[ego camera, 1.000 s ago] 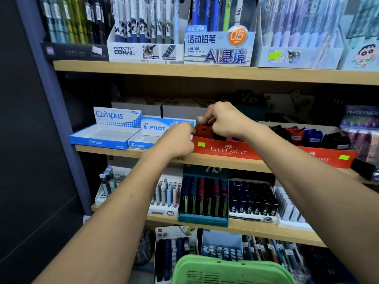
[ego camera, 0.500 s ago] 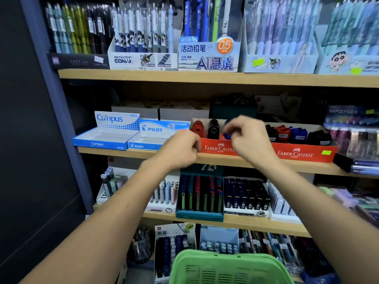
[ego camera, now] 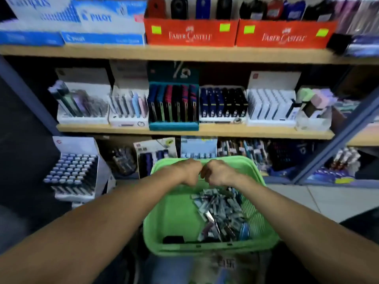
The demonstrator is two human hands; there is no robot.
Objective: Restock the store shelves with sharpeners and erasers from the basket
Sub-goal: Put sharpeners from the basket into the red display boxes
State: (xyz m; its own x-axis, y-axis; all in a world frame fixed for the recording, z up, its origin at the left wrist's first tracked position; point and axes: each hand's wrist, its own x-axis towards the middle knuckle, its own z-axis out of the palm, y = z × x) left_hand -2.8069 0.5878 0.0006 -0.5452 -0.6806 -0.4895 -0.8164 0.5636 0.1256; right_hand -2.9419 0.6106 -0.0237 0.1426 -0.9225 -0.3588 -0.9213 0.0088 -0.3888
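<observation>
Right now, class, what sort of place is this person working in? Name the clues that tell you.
Most likely a stationery shop. Wooden shelves hold branded display boxes, such as the red Faber-Castell boxes with yellow-green stickers, perhaps price labels, and rows of pens. A green basket of small packaged stock sits below the hands.

"FABER-CASTELL" on both red boxes (ego camera: 190, 32), (ego camera: 285, 34); "PILOT", blurred, on the blue box (ego camera: 102, 27).

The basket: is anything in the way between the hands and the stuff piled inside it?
Nothing visible is. The left hand and right hand hover over the far end of the green basket, and the pile of packets lies uncovered just below them.
</observation>
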